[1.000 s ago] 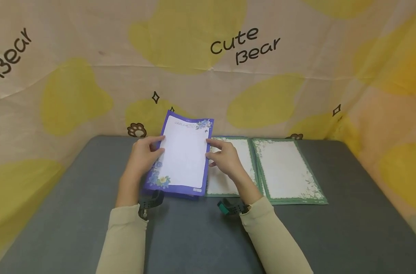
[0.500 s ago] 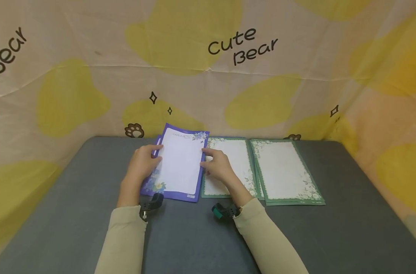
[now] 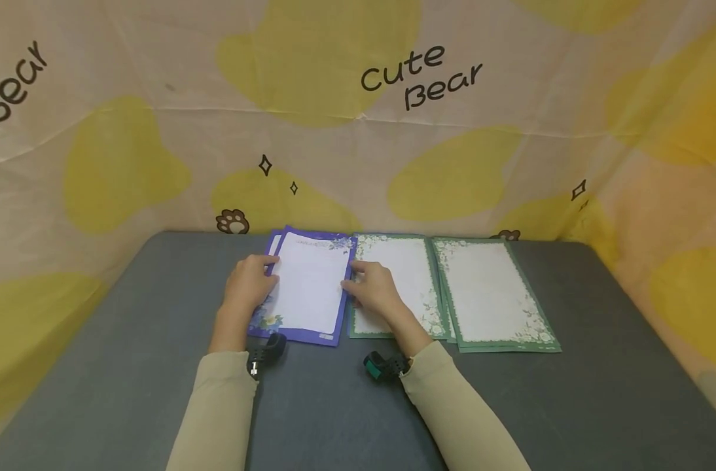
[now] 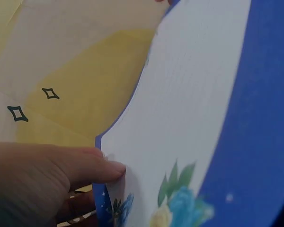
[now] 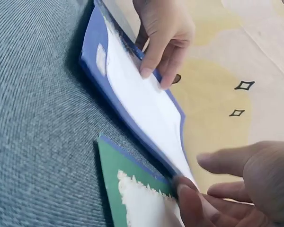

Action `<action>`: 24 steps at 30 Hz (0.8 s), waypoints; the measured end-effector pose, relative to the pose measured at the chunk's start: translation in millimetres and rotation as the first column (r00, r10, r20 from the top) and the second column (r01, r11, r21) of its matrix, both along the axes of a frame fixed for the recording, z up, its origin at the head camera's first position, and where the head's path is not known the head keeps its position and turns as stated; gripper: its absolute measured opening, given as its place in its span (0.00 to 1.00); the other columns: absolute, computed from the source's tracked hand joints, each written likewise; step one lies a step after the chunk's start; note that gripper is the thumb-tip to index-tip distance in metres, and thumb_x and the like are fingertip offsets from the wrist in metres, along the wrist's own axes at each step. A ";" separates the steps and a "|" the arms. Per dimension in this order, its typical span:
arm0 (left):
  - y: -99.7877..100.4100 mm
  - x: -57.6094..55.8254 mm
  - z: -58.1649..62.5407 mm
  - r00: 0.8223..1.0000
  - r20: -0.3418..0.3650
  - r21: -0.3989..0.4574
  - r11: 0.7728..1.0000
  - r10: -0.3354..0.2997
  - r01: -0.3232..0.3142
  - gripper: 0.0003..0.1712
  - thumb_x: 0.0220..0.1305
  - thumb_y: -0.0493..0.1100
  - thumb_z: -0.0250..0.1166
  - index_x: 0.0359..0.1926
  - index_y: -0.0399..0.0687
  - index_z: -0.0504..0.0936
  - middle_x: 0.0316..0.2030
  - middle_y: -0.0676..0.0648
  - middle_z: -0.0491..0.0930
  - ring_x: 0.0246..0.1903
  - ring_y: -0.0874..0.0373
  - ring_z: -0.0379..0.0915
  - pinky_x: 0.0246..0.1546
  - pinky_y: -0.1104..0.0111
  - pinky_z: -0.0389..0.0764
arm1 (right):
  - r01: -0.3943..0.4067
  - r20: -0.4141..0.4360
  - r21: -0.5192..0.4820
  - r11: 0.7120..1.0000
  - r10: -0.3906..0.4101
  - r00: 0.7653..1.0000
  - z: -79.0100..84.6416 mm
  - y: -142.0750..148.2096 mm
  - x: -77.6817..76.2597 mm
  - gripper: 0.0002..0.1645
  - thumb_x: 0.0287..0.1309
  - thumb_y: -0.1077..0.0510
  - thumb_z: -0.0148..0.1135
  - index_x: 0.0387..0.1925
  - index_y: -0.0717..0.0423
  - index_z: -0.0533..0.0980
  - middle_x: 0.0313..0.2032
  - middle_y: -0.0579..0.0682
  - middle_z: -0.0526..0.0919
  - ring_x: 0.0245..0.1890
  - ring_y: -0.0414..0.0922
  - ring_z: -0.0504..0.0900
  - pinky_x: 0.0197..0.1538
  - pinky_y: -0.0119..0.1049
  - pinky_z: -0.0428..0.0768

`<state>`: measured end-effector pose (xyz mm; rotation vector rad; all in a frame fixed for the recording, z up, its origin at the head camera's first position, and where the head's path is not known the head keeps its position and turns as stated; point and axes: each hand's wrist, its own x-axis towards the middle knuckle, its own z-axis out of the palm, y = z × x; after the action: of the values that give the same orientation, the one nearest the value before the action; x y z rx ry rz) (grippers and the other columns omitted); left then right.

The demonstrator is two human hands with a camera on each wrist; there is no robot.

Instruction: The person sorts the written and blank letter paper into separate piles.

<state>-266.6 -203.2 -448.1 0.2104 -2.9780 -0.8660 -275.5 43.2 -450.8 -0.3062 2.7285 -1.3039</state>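
Note:
A white sheet of stationery paper with a purple-blue border and blue flowers (image 3: 311,288) lies over a similar purple-bordered sheet (image 3: 273,243), whose upper left corner shows. My left hand (image 3: 249,281) pinches its left edge. In the left wrist view the left thumb (image 4: 113,171) rests on the sheet's face, with other fingers behind the edge. At the opposite edge my right hand (image 3: 374,288) touches the sheet with its fingertips. The right wrist view has its index finger (image 5: 217,160) straight and apart from the paper. The sheet bows slightly.
Right of the purple sheets lie green-bordered sheets (image 3: 393,281), partly under my right hand. More green-bordered sheets (image 3: 496,294) overlap them farther right. All lie on a dark grey table (image 3: 346,418), with a patterned cloth (image 3: 334,65) hanging behind its back edge.
The purple-bordered sheet has come down from a raised, tilted position onto the one below. Both hands have lowered with it, and the right fingers have loosened at its edge.

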 end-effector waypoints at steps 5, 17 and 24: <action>3.1 2.1 1.9 0.999 0.009 0.012 0.999 0.035 -0.035 0.27 0.69 0.38 0.60 0.68 0.40 0.75 0.66 0.29 0.73 0.64 0.32 0.72 0.64 0.41 0.74 | 0.000 0.025 -0.042 0.999 0.001 1.000 0.5 -0.7 1.9 0.28 0.65 0.59 0.65 0.65 0.63 0.74 0.40 0.60 0.90 0.19 0.39 0.82 0.23 0.28 0.80; -0.7 -1.4 2.1 0.995 0.019 0.196 0.975 0.102 -0.104 0.34 0.74 0.50 0.56 0.71 0.33 0.67 0.69 0.28 0.68 0.70 0.30 0.63 0.70 0.41 0.67 | -0.044 0.125 -0.183 0.982 0.067 0.990 -0.1 -8.4 6.2 0.32 0.65 0.57 0.66 0.68 0.60 0.72 0.34 0.57 0.90 0.24 0.41 0.85 0.28 0.33 0.86; -1.5 0.3 3.6 0.993 0.041 0.172 0.978 0.108 -0.114 0.34 0.74 0.51 0.55 0.72 0.33 0.67 0.70 0.28 0.67 0.71 0.31 0.61 0.71 0.40 0.65 | -0.039 0.089 -0.202 0.979 0.058 0.994 6.2 9.0 4.2 0.32 0.66 0.55 0.65 0.69 0.58 0.71 0.52 0.58 0.87 0.26 0.44 0.87 0.29 0.34 0.85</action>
<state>-266.3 -204.7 -444.5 0.3945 -2.8847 -1.1196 -271.2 52.2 -444.5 -0.3164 2.5011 -1.5404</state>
